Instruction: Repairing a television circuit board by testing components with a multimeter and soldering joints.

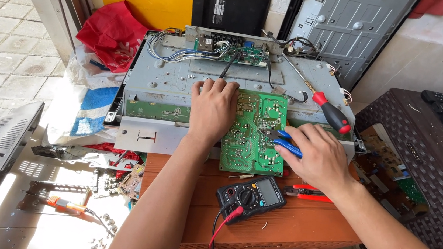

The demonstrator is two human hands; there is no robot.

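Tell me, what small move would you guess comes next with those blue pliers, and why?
Probably a squeeze to grip or snip a lead: the right hand holds the blue-handled pliers with tips on the green circuit board, while the left hand steadies its edge.

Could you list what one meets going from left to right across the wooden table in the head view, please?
Left hand → green circuit board → blue-handled cutters in the right hand → red-and-black screwdriver. Nearer the camera, the black multimeter lies left of the red-handled pliers.
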